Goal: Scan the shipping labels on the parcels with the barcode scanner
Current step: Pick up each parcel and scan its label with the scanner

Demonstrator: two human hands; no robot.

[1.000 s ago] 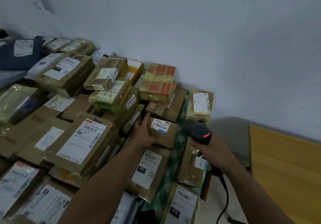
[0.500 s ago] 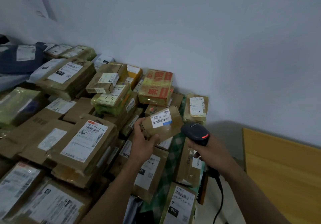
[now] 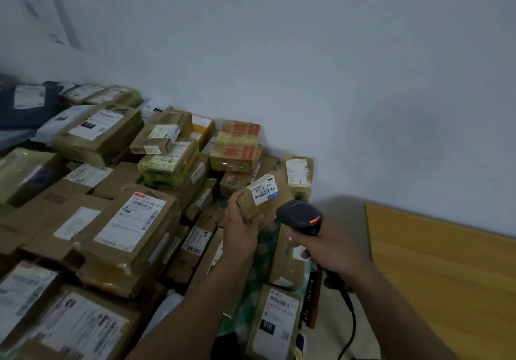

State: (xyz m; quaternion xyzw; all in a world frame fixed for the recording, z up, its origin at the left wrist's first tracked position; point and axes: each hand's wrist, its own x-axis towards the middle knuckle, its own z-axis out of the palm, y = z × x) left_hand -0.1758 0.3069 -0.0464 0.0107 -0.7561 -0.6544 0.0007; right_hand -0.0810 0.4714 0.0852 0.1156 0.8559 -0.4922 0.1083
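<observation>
While left hand [image 3: 241, 225] grips small box [image 3: 251, 206] by lower-left end above right edge of pile [image 3: 134, 220], label [image 3: 264, 189] faces up, long side slanting up-right. Scanner [image 3: 300, 217] just right of box, near label; right hand [image 3: 321, 245] clenched round it.

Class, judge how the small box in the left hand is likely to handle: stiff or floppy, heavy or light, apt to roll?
Probably stiff: the small box shows straight edges where the left hand grips it. Likely light, since one hand holds it up by one end. Flat faces suggest it will not roll.
</observation>
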